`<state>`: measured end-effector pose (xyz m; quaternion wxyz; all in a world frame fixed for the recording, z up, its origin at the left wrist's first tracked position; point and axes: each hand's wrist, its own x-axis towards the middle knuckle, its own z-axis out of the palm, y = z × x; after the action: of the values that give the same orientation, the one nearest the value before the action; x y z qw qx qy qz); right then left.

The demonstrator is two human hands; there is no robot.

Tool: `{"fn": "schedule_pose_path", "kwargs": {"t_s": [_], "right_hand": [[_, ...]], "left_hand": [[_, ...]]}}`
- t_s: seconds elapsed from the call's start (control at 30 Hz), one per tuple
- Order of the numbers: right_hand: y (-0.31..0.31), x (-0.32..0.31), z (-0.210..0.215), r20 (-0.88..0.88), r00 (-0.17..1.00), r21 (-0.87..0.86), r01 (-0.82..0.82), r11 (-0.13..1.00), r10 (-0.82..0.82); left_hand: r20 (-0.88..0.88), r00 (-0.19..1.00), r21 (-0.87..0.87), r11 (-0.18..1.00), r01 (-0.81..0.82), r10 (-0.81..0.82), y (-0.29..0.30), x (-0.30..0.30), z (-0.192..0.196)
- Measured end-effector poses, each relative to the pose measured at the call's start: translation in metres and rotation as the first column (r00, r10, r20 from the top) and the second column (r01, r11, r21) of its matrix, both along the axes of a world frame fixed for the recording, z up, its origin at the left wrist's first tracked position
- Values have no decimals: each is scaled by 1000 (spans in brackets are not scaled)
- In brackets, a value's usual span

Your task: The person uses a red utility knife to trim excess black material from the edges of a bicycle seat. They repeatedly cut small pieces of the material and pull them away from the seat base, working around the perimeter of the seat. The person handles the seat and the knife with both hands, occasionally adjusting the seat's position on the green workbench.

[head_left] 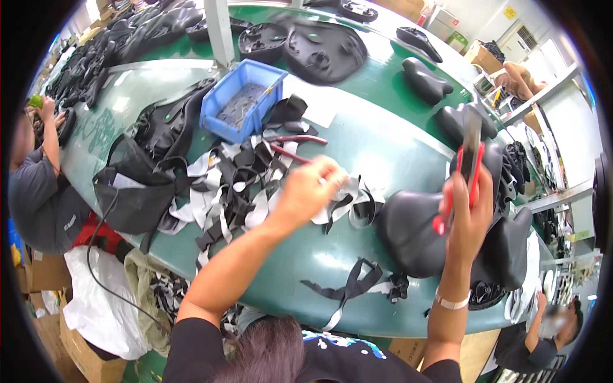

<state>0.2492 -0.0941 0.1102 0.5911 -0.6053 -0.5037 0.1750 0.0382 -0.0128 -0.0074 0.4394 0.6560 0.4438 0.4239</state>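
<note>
You are working at a long green table in a workshop, with shelving along the right wall and cardboard boxes on the floor at the lower left. At the far left a seated person in a grey shirt handles a black part. Left of centre, a blue plastic bin holds a heap of small dark metal pieces, too blurred to count. Below it lies a pile of black and white straps, with red-handled pliers at its upper edge. Your left hand is curled over the straps and pinches one between the fingers. One loose strap lies near the table's front edge. At the right, your right hand grips a red-handled tool upright above a black saddle. Roughly four more saddles sit behind it, though the bent edge of the view blurs the count.
</note>
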Motion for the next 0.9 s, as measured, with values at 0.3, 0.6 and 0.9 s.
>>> {"fn": "schedule_pose_path", "kwargs": {"t_s": [0.3, 0.6, 0.9], "right_hand": [[322, 181, -107, -717, 697, -141, -105, 984, -28], [388, 195, -148, -866, 484, 76, 371, 926, -123], [215, 66, -3, -420, 893, -135, -236, 962, 161]], "left_hand": [[-132, 948, 334, 888, 317, -289, -5, 36, -36], [-189, 970, 285, 954, -93, 151, 2, 29, -22], [429, 330, -179, 279, 943, -841, 17, -11, -13]]}}
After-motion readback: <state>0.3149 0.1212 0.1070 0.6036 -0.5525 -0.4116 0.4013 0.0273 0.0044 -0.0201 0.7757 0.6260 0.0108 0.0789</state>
